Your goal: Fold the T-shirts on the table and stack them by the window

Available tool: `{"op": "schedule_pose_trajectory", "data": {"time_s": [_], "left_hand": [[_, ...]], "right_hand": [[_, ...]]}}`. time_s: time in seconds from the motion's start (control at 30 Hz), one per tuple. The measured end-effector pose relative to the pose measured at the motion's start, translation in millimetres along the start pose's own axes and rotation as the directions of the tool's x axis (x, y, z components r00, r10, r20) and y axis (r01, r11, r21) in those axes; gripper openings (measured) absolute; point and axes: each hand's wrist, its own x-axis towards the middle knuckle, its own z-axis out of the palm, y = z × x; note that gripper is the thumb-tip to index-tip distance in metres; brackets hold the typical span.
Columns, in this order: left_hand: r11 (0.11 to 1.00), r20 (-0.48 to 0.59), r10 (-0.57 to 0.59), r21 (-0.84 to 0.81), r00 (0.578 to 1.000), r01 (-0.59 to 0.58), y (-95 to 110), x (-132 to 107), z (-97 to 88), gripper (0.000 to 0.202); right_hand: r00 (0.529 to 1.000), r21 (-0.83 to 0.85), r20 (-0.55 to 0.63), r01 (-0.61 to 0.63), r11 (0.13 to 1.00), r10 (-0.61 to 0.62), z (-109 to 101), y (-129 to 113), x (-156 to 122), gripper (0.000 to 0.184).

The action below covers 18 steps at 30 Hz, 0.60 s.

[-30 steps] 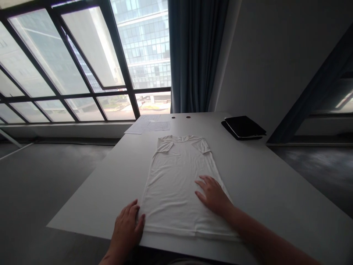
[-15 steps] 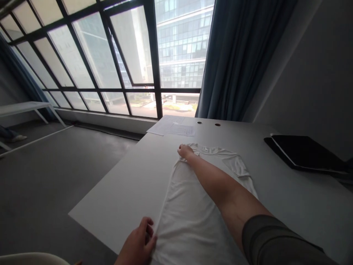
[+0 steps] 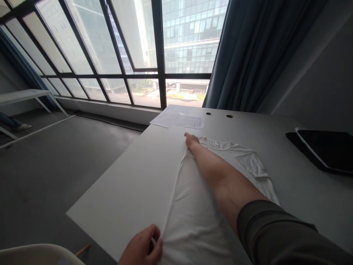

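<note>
A white T-shirt (image 3: 198, 209) lies spread on a white table, its neckline toward the window and one short sleeve folded in at the right. My right hand (image 3: 192, 140) reaches across it and is closed on the cloth at the far left shoulder; its fingertips are mostly hidden. Near the bottom of the view, my left hand (image 3: 145, 244) pinches the shirt's left side edge between thumb and fingers. A taut straight line of cloth runs between the two hands. My right forearm hides part of the shirt's middle.
Printed papers (image 3: 179, 118) lie on the far left of the table (image 3: 118, 195). A black flat case or folder (image 3: 328, 151) rests at the right. A pale chair back (image 3: 35, 254) stands at lower left. Another person's foot (image 3: 23, 127) shows by a far table.
My left hand's fingers have closed on the shirt's side edge. My right hand keeps its hold at the shoulder, and the cloth edge between them looks straighter. The camera view has shifted slightly.
</note>
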Motion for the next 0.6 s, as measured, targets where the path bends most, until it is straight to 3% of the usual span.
{"op": "schedule_pose_trajectory", "data": {"time_s": [0.17, 0.3, 0.47, 0.6], "left_hand": [[0.991, -0.062, 0.124, -0.041, 0.99, -0.126, 20.4, -8.7, -12.0, 0.017], [0.974, -0.085, 0.223, -0.026, 0.971, -0.226, 44.0, -16.0, -16.5, 0.014], [0.953, 0.01, 0.302, 0.012, 0.953, -0.302, 85.5, -16.8, -10.9, 0.006], [0.929, 0.128, 0.345, 0.095, 0.93, -0.358, 119.5, -12.1, 1.0, 0.006]], "right_hand": [[0.988, 0.025, -0.153, 0.025, 0.999, -0.02, -25.1, 18.9, -2.4, 0.035], [0.97, 0.047, -0.244, 0.003, 0.999, 0.009, -52.0, 53.4, -13.7, 0.036], [0.962, 0.06, -0.265, -0.047, 0.997, 0.062, -73.9, 110.4, -37.8, 0.038], [0.968, 0.025, -0.231, -0.091, 0.996, 0.094, -74.4, 151.8, -58.1, 0.038]]}}
